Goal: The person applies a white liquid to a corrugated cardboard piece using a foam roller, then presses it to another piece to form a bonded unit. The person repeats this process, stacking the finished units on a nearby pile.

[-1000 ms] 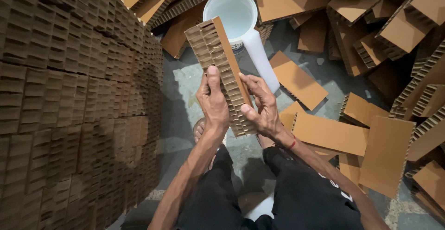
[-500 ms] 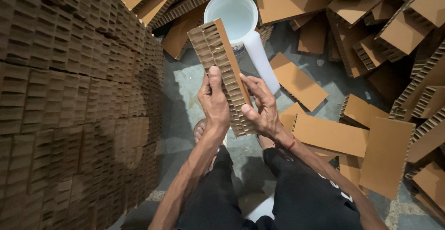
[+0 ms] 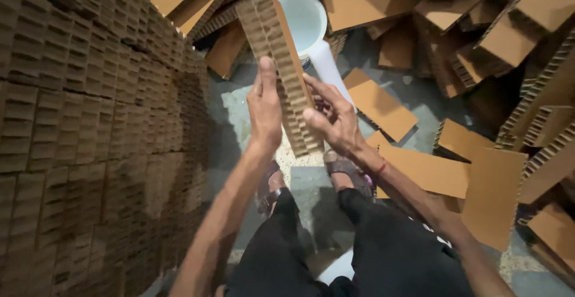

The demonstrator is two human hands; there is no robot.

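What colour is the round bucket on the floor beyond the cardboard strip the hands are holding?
White; the bucket shows pale white inside, seen in the head view.

Stacked cardboard wall (image 3: 90,123) blocks left; floor strip (image 3: 251,111) open.

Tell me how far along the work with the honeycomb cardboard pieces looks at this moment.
Done, by the look of it: a tall stack of honeycomb blocks fills the left side. In hand: the left hand and right hand hold one honeycomb strip between them, above a white bucket. Left: many loose cardboard pieces lie scattered on the floor to the right.
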